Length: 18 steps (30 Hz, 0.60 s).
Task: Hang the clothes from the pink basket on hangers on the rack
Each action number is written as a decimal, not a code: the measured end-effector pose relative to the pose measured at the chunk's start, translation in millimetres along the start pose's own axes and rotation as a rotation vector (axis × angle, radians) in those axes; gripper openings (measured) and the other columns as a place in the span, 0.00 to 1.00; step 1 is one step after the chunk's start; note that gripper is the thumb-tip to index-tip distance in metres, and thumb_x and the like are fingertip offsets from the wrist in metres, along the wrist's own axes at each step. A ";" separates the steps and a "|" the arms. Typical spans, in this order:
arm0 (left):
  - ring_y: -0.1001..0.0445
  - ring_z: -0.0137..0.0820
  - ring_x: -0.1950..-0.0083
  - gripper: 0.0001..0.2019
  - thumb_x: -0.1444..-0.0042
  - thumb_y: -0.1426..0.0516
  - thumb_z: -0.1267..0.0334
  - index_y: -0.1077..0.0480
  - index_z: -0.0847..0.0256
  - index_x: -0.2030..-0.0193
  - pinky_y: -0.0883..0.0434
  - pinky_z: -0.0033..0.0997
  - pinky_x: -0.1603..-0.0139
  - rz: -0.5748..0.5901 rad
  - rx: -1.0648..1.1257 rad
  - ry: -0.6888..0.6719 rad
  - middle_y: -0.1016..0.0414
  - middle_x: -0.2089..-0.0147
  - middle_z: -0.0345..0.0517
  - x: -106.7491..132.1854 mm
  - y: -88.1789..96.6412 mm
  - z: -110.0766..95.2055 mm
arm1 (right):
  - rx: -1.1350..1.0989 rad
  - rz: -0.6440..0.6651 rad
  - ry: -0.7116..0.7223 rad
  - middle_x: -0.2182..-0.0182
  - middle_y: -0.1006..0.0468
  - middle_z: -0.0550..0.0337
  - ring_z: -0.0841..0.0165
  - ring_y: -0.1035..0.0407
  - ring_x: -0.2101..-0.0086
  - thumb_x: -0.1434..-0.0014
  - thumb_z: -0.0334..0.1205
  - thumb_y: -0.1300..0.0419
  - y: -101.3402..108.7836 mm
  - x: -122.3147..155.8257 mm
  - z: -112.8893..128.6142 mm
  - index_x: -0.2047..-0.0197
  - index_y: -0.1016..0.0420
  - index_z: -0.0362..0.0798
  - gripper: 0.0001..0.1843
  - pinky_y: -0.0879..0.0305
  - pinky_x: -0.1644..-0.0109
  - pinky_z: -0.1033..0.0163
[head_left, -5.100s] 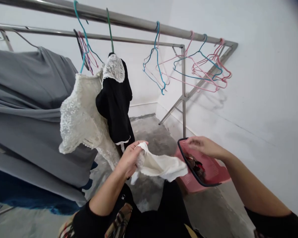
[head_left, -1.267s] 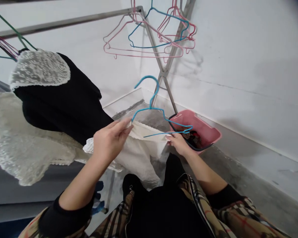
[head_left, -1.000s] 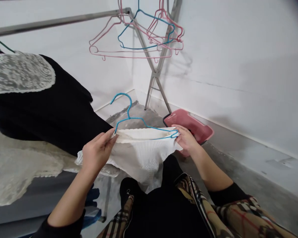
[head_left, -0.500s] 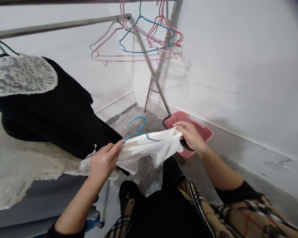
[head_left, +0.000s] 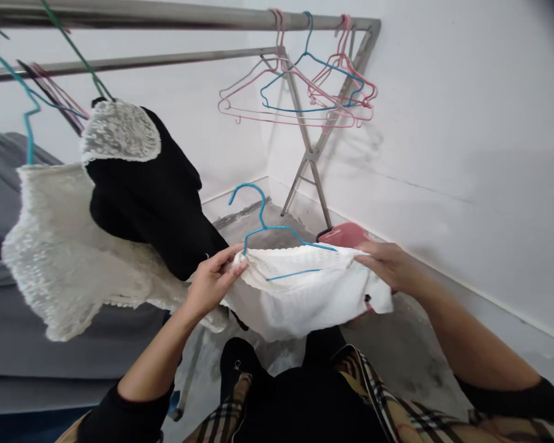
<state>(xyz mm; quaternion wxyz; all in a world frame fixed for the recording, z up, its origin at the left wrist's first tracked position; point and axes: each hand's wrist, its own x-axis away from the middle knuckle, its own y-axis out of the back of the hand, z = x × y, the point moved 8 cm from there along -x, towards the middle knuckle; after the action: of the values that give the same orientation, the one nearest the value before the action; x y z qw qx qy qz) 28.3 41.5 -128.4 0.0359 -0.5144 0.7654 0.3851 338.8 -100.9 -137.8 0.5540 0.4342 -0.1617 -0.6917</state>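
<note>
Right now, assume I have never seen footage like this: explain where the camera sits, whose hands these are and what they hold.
The camera sits on a person's head, looking down at their own bare hands. The left hand and right hand grip opposite ends of a white garment with a blue wire hanger set into it, hook up. Behind the right hand a pink basket stands on the concrete floor. Overhead runs a metal drying rack with empty pink and blue hangers; at left hang a black garment with a lace collar and a white lace garment.
</note>
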 end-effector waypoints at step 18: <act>0.32 0.25 0.71 0.16 0.50 0.37 0.52 0.26 0.64 0.63 0.34 0.24 0.70 -0.492 0.362 0.291 0.26 0.69 0.42 9.5 49.6 56.8 | 0.191 -0.297 -0.245 0.79 0.24 0.55 0.62 0.30 0.78 0.48 0.53 0.40 85.9 41.6 -22.5 0.68 0.22 0.68 0.06 0.38 0.75 0.57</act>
<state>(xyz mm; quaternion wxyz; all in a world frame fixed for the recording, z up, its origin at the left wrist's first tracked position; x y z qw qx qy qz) -35.9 78.5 -145.0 0.1087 -0.7184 0.6715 0.1456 409.7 -161.5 -107.6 0.3785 0.4165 -0.2269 -0.7948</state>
